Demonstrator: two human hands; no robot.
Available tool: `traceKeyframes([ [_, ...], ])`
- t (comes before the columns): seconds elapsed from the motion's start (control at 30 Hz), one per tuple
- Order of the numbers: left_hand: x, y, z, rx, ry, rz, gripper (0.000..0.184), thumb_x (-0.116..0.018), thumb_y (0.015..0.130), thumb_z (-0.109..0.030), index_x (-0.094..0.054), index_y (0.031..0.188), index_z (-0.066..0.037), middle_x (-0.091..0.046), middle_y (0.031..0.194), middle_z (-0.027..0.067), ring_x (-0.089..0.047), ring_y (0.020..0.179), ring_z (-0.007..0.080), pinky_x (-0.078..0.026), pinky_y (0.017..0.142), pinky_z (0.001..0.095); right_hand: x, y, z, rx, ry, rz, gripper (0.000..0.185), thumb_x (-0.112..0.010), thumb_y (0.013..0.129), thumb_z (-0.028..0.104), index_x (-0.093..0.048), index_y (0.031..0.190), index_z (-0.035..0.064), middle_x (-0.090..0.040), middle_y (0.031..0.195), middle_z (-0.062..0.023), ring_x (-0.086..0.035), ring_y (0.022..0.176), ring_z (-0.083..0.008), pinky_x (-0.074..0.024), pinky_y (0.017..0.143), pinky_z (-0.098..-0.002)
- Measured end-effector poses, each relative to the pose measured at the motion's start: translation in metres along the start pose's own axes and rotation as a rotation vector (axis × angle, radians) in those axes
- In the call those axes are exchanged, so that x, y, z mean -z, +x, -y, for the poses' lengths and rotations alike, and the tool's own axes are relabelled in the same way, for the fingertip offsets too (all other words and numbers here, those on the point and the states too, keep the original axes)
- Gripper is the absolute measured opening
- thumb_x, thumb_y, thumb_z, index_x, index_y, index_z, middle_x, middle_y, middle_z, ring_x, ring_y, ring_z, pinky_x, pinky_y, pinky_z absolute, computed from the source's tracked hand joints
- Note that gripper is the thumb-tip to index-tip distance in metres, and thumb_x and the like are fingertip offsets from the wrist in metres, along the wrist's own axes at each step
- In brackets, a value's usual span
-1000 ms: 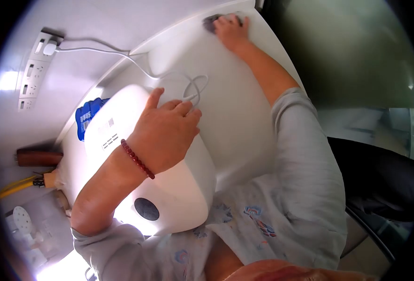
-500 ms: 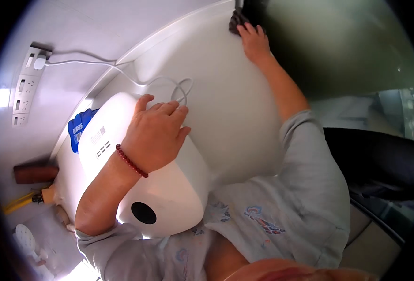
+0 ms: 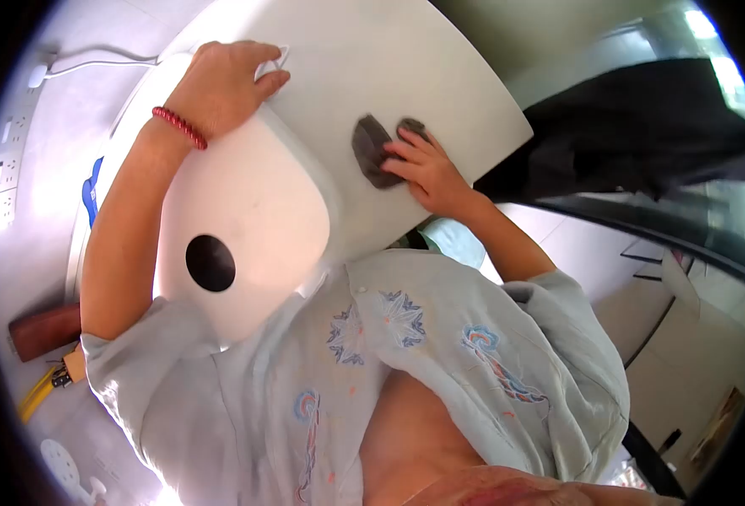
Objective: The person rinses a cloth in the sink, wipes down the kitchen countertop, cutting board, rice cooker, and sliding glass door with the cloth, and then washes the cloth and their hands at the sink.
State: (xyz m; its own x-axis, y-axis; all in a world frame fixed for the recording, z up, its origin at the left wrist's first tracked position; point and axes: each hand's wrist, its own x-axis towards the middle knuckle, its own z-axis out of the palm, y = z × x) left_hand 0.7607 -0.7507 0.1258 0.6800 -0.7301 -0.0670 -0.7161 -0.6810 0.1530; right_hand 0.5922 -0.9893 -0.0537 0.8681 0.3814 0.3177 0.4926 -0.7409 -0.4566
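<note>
A rounded white appliance (image 3: 263, 185) with a black oval spot stands on a white tabletop (image 3: 406, 59), close against my body. My left hand (image 3: 221, 88), with a red bead bracelet on its wrist, is closed over the appliance's far end, its fingers bent over the edge. A loop of white cord (image 3: 281, 61) shows by those fingertips. To the right, my right hand (image 3: 427, 173) presses a bunched dark grey cloth (image 3: 371, 152) against the tabletop, fingers closed on it. Part of the cloth bulges out beyond the fingers.
A white plug (image 3: 39, 76) sits in a wall socket strip (image 3: 5, 169) at left. A blue package (image 3: 91, 194) is partly hidden behind the appliance. A brown object (image 3: 45, 331) and a yellow tool (image 3: 39, 396) lie lower left. Black fabric (image 3: 642, 126) hangs beyond the table's right edge.
My right hand has drawn the cloth from the table's far corner toward my body. My left hand has shifted to the appliance's far end. The view has tipped down.
</note>
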Motion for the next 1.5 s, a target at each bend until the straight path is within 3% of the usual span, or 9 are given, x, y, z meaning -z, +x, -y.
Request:
traceKeyframes([
  [0.4, 0.022, -0.068, -0.053, -0.374, -0.238, -0.156, 0.027, -0.058, 0.083, -0.011, -0.057, 0.109, -0.002, -0.051, 0.124, 0.0157, -0.051, 0.111, 0.0294, -0.042, 0.093, 0.0350, 0.002, 0.014, -0.099, -0.752, -0.670, -0.298, 0.046, -0.055, 0.080, 0.023, -0.045, 0.126, 0.0197, -0.045, 0.130, -0.0109, -0.029, 0.126, -0.0377, -0.0288, 0.095, -0.0574],
  [0.6, -0.004, -0.100, -0.118, -0.536, -0.097, 0.135, 0.028, -0.059, 0.081, -0.009, -0.054, 0.106, 0.002, -0.049, 0.118, 0.0221, -0.052, 0.103, 0.0358, -0.044, 0.088, 0.0382, -0.018, -0.026, -0.054, -0.371, -0.516, -0.304, 0.033, -0.053, 0.083, 0.016, -0.052, 0.116, 0.0156, -0.050, 0.120, -0.0086, -0.038, 0.119, -0.0346, -0.0328, 0.093, -0.0551],
  [0.83, -0.010, -0.131, -0.162, -0.556, 0.033, 0.239, 0.028, -0.059, 0.082, -0.013, -0.052, 0.103, 0.003, -0.050, 0.100, 0.0209, -0.054, 0.094, 0.0364, -0.046, 0.080, 0.0400, 0.009, -0.062, -0.038, -0.614, -0.534, -0.405, 0.027, -0.051, 0.082, 0.007, -0.053, 0.109, 0.0039, -0.051, 0.112, -0.0166, -0.044, 0.112, -0.0358, -0.0378, 0.093, -0.0433],
  [1.03, -0.072, -0.100, -0.205, -0.398, -0.332, 0.095, 0.046, -0.059, 0.081, -0.019, -0.046, 0.121, 0.001, -0.048, 0.118, 0.0245, -0.054, 0.100, 0.0377, -0.046, 0.084, 0.0370, 0.028, -0.063, -0.048, -0.880, -0.359, -0.275, 0.026, -0.048, 0.082, 0.005, -0.051, 0.108, 0.0023, -0.050, 0.106, -0.0220, -0.050, 0.100, -0.0409, -0.0424, 0.086, -0.0455],
  [1.13, -0.130, -0.069, -0.202, -0.128, -0.602, 0.010, 0.063, -0.062, 0.081, -0.025, -0.034, 0.134, -0.004, -0.044, 0.127, 0.0232, -0.055, 0.104, 0.0333, -0.045, 0.089, 0.0372, 0.027, -0.079, -0.031, -0.800, -0.170, -0.488, 0.023, -0.051, 0.083, 0.012, -0.057, 0.101, -0.0016, -0.058, 0.095, -0.0191, -0.056, 0.093, -0.0306, -0.0459, 0.079, -0.0385],
  [1.2, -0.146, -0.054, -0.207, -0.018, -0.734, 0.008, 0.068, -0.063, 0.081, -0.027, -0.030, 0.136, -0.006, -0.044, 0.128, 0.0215, -0.055, 0.104, 0.0314, -0.046, 0.087, 0.0386, 0.039, -0.090, -0.007, -0.911, 0.772, -0.645, 0.031, -0.054, 0.085, 0.018, -0.056, 0.109, -0.0024, -0.060, 0.095, -0.0153, -0.058, 0.088, -0.0212, -0.0461, 0.076, -0.0318],
  [1.3, -0.157, -0.046, -0.223, 0.192, -1.193, 0.091, 0.070, -0.064, 0.081, -0.026, -0.028, 0.138, -0.009, -0.046, 0.126, 0.0187, -0.054, 0.104, 0.0293, -0.050, 0.082, 0.0406, 0.049, -0.106, 0.023, -0.706, 1.175, -0.670, 0.037, -0.056, 0.086, 0.021, -0.054, 0.114, -0.0038, -0.061, 0.093, -0.0111, -0.056, 0.082, -0.0173, -0.0455, 0.074, -0.0285],
  [1.43, -0.184, -0.022, -0.236, 0.120, -1.776, 0.261, 0.057, -0.064, 0.081, -0.016, -0.037, 0.130, -0.008, -0.051, 0.116, 0.0151, -0.054, 0.104, 0.0267, -0.052, 0.079, 0.0387, 0.073, -0.113, 0.048, -0.747, 1.273, -0.618, 0.036, -0.055, 0.087, 0.020, -0.054, 0.113, -0.0050, -0.062, 0.094, -0.0131, -0.059, 0.081, -0.0190, -0.0461, 0.074, -0.0295],
  [1.5, -0.202, -0.012, -0.241, 0.190, -1.882, 0.217, 0.043, -0.062, 0.080, -0.009, -0.046, 0.120, -0.005, -0.054, 0.109, 0.0112, -0.057, 0.098, 0.0245, -0.051, 0.081, 0.0374, 0.081, -0.117, 0.049, -0.652, 0.546, -0.413, 0.032, -0.056, 0.085, 0.015, -0.054, 0.110, -0.0046, -0.061, 0.094, -0.0167, -0.060, 0.084, -0.0254, -0.0465, 0.075, -0.0337],
])
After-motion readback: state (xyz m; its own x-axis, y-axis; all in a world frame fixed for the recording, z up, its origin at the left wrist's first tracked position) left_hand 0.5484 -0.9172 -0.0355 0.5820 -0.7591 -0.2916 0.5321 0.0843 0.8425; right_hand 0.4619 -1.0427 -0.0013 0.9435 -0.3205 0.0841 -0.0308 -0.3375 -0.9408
